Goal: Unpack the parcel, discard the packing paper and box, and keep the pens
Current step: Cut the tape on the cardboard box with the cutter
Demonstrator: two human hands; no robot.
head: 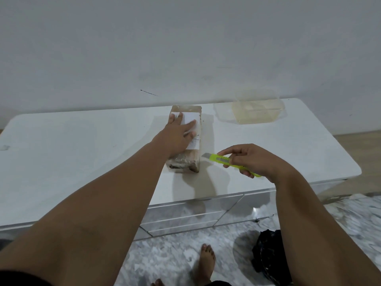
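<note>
Green cutter (231, 164) pinched in right hand (250, 158); left hand (179, 135), fingers spread, pins parcel (185, 139): slit tape shallowly, sparing pens.

A: Dim, flat indoor light, greyish cast. The wall (185, 48) grades darker toward the upper corners.

B: Shadows? Soft ones on the desk (61, 151), falling toward its near edge below the parcel (185, 141) and the right hand (253, 159). Source seems above and ahead.

A: Faint sheen on the desk's front panels. No hard glare.

B: Wide-angle bend: the desk's far edge bows. Forearms at the bottom corners look soft and oversized. Label print unreadable.
</note>
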